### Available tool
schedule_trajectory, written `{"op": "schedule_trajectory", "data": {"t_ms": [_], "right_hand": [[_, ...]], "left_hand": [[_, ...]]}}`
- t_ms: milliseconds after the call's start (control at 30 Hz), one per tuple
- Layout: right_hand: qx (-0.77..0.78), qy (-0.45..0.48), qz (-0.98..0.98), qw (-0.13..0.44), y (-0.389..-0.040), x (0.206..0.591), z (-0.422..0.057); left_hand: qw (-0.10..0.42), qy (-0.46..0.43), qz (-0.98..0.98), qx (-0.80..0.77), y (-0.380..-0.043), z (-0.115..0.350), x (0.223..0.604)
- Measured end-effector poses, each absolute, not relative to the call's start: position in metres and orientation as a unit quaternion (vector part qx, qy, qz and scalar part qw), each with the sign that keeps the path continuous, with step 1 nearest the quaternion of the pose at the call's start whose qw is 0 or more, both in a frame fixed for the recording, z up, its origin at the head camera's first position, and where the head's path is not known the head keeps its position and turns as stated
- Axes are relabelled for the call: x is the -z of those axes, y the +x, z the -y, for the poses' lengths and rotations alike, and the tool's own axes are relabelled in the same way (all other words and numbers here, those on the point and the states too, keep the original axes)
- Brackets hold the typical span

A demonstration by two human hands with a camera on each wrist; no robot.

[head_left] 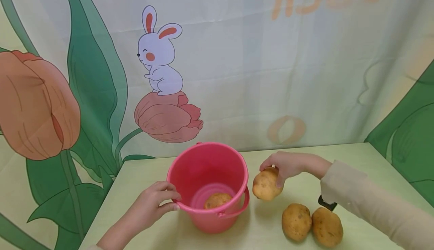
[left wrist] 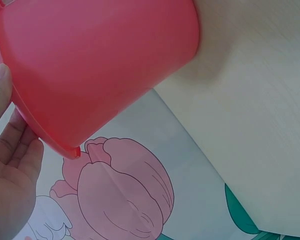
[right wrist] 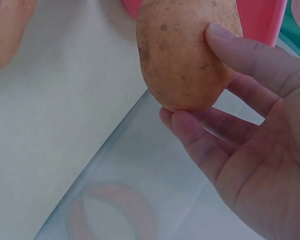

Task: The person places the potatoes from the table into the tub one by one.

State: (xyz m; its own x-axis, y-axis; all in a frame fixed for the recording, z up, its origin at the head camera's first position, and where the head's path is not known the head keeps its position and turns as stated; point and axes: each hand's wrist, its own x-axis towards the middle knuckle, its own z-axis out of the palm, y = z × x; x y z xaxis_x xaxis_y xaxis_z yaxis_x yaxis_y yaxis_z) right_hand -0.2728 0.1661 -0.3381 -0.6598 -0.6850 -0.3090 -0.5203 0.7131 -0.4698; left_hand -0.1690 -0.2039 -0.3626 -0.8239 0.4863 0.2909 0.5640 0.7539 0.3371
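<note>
A pink bucket [head_left: 211,220] stands on the table with its handle hanging on the right side. One potato [head_left: 218,200] lies on the bucket's bottom. My left hand [head_left: 149,204] pinches the bucket's rim at the near left; in the left wrist view the thumb [left wrist: 1,92] is on one side of the rim and the fingers on the other. Just right of the bucket, my right hand [head_left: 288,166] grips another potato [head_left: 267,184] above the table. The right wrist view shows this potato [right wrist: 185,60] between thumb and fingertips.
Two more potatoes, one at left [head_left: 296,222] and one at right [head_left: 327,227], sit side by side on the pale table [head_left: 264,231] below the right forearm. A small black object [head_left: 327,203] shows by the right sleeve. Behind the table hangs a printed curtain [head_left: 237,72] with tulips and a rabbit.
</note>
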Motion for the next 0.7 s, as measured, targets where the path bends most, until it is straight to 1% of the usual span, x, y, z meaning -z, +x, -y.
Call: {"op": "schedule_trajectory", "data": {"t_ms": [700], "right_hand": [[0.151, -0.350, -0.898, 0.218, -0.276, 0.319, -0.171]], "left_hand": [[0.100, -0.292, 0.929, 0.204, -0.170, 0.204, 0.364]]}}
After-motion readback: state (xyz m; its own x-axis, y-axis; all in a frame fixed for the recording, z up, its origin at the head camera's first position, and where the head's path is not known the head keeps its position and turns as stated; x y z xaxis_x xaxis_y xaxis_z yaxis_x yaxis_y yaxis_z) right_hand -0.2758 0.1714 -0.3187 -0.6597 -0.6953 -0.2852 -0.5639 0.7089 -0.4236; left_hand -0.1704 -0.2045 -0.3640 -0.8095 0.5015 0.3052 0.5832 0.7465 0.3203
